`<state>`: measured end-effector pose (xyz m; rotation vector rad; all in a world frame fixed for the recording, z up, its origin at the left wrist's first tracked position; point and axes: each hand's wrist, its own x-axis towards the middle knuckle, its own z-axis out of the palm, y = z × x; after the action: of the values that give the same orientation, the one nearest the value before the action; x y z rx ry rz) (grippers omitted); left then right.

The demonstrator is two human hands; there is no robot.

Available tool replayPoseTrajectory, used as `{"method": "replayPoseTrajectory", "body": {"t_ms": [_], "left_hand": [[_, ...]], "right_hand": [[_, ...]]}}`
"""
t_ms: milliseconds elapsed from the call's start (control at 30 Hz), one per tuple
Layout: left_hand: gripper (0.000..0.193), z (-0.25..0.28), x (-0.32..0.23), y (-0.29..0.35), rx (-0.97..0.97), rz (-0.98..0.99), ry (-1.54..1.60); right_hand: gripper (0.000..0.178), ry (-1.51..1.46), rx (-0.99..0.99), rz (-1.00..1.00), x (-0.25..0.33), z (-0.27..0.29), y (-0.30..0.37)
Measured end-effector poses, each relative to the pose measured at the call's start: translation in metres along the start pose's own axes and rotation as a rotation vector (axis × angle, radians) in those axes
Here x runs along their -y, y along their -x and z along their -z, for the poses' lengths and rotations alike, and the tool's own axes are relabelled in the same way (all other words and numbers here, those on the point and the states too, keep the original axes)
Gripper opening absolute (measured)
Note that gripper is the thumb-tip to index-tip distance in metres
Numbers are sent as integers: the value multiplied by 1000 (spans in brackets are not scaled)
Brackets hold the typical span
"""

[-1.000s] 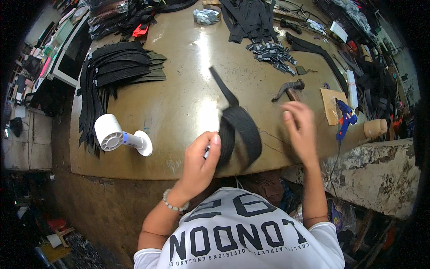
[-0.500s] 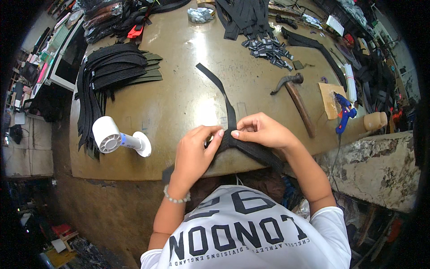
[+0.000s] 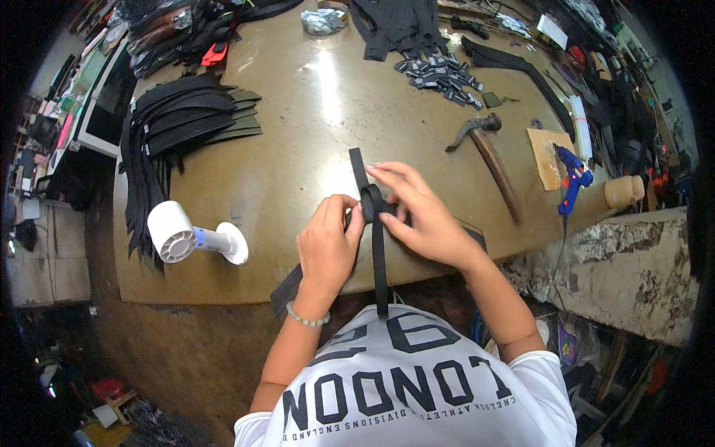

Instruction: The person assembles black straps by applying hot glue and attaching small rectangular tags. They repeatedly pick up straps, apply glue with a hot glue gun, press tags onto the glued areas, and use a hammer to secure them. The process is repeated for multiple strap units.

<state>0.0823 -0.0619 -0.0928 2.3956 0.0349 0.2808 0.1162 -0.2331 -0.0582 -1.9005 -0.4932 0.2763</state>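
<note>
A narrow black webbing strap (image 3: 379,261) curls into a small loop at the table's front edge. One end points away across the table; the other hangs toward my shirt. My left hand (image 3: 333,232), with a beaded bracelet at the wrist, is closed, pinching the strap beside the loop between thumb and fingers. My right hand (image 3: 417,216) is around the loop's other side, thumb against the strap, index finger stretched toward the far end and the other fingers curled. Wider black pieces (image 3: 287,289) show under my hands, partly hidden by them.
A white handheld fan (image 3: 179,232) lies left, near stacked black straps (image 3: 182,112). Rightward are a hammer (image 3: 495,164), a blue glue gun (image 3: 572,179) on cardboard and a beige cup-like thing (image 3: 624,192). Small dark tags (image 3: 443,77) and a clear tub (image 3: 324,22) are farther back.
The narrow strap has been folded back toward me into a loop, with its end now hanging over the table edge. My right hand's index finger has stretched out from its earlier pinch.
</note>
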Motion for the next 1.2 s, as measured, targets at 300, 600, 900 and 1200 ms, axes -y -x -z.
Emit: {"method": "replayPoseTrajectory", "body": {"t_ms": [300,600,900,1200], "left_hand": [[17,-7,5,-1,8,-16,37],[13,-8,8,-1,-14,-38,88],[19,-7,5,1,22,-156,10],[23,-6,5,3,69,-150,-100]], "right_hand": [[37,420,-109,291,-33,-18,-3],[28,487,-101,264,-36,-18,-12],[26,621,-60,380,-33,-17,21],[28,641,480,364,4,-20,77]]}}
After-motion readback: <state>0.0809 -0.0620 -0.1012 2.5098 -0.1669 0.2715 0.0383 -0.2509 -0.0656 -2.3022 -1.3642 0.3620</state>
